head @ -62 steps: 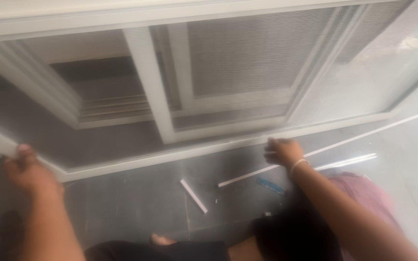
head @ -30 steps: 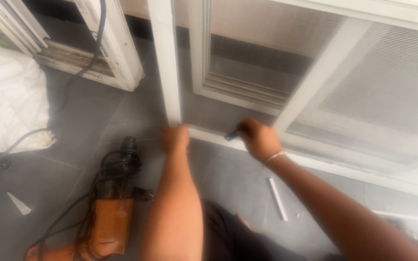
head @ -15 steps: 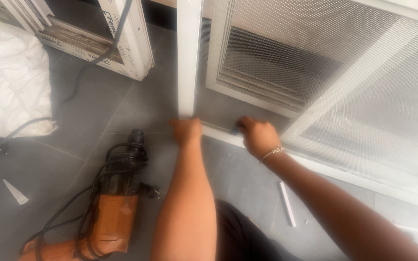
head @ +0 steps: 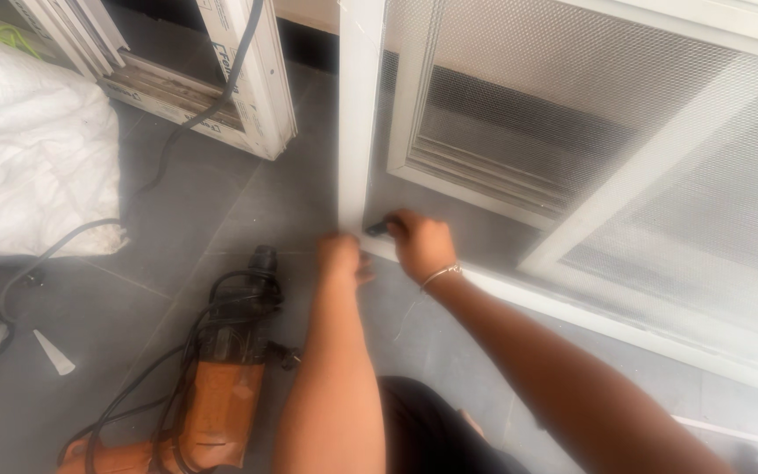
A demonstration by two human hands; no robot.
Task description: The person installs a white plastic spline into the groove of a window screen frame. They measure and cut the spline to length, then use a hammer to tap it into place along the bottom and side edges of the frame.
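At the centre of the frame, the left hand is closed on the lower corner of the white mesh screen frame, while the right hand, just beside it, pinches a small dark tool against that corner. An orange power drill lies lower left.

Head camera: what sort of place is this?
Likely a window-fitting work site or workshop: white mesh-screened window frame lying over the grey tiled floor, an orange corded power drill, more white frame sections stacked nearby.
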